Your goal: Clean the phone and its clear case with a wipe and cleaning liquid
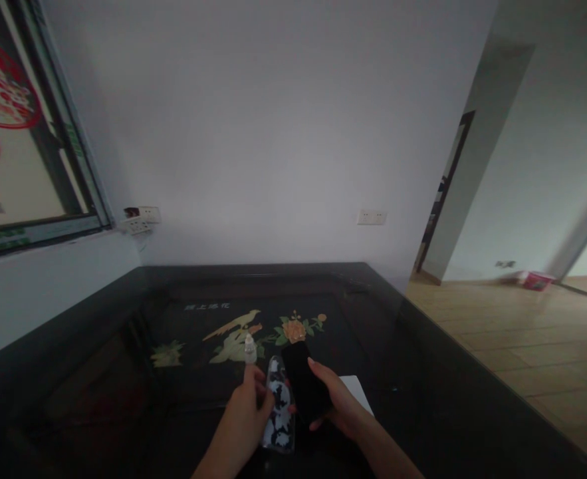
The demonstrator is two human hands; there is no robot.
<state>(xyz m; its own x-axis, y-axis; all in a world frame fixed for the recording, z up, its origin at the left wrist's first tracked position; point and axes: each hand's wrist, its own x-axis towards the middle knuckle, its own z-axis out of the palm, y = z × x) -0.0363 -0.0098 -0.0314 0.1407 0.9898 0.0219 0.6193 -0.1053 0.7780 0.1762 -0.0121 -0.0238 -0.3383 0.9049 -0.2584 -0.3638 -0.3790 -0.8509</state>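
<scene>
My right hand (342, 404) is wrapped around a black smartphone (306, 380), which is tilted with its dark face up. Curled fingers bring my left hand (246, 409) to a small whitish bottle (250, 349) with a narrow top; the bottle's lower end is hidden behind the fingers, which appear to grip it. Between the two hands is a clear phone case (279, 416) with a black-and-white patch pattern, close beside my left thumb. Fingertips of my right hand show at the phone's left edge, near the case.
A white flat piece (357, 391) lies partly behind my right wrist. The glossy black table (373, 319) bears a bird-and-flower picture and stands against a white wall (253, 133) with sockets (371, 217). A window (18, 146) is at left; a pink container (538, 281) sits on the floor.
</scene>
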